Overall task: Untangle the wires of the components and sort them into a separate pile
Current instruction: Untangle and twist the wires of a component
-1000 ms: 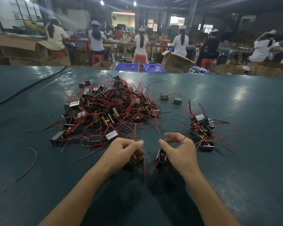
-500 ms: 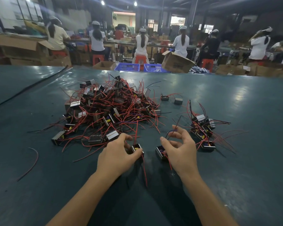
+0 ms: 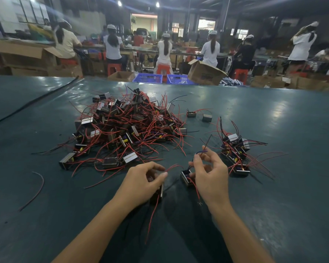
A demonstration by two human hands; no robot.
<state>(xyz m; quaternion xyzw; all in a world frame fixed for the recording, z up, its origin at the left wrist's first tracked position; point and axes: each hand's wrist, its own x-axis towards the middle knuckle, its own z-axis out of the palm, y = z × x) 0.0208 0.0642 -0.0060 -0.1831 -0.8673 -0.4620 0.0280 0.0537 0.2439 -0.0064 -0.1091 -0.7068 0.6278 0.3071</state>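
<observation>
Now two hands, two components.

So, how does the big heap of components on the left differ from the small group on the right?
The big heap holds many components, the small group only a few. The heap's red wires cross in a dense tangle; the group's wires mostly fan out to the right. Both are made of the same small blocks with red wires and lie on the same table.

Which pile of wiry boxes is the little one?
The small pile beside the right hand. It is much smaller than the big pile farther left, which is one thick tangle.
</observation>
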